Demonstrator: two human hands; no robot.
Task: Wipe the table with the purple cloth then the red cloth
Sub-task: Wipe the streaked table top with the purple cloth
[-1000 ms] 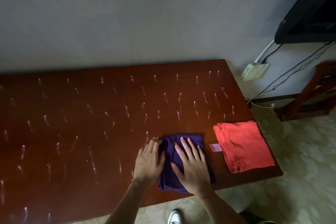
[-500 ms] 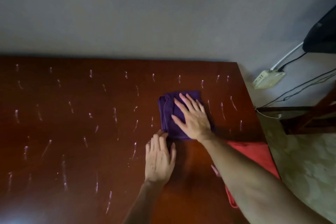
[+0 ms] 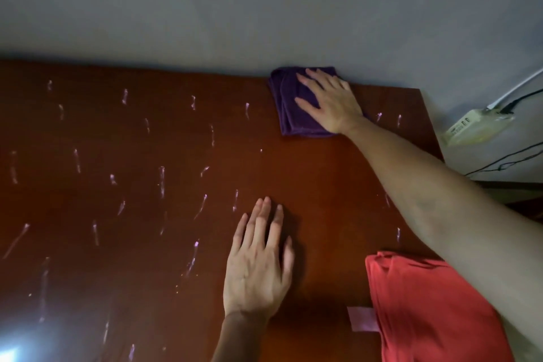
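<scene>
The folded purple cloth (image 3: 289, 103) lies at the far edge of the dark red-brown table (image 3: 132, 156), against the grey wall. My right hand (image 3: 330, 101) presses flat on it with fingers spread, arm stretched far forward. My left hand (image 3: 260, 261) rests flat on the bare tabletop near me, holding nothing. The folded red cloth (image 3: 426, 311) lies at the near right corner, partly hidden under my right forearm. Several pale streak marks cover the table's left and middle; the strip between my hands shows few.
A white power strip (image 3: 477, 126) with plugged cables lies on the floor beyond the table's right edge. A pale tag (image 3: 363, 319) sticks out from the red cloth's left side. The wall runs along the table's far edge.
My right hand pushed the purple cloth from the near edge away to the far edge by the wall. My left hand came off the cloth and stayed flat on the table.
</scene>
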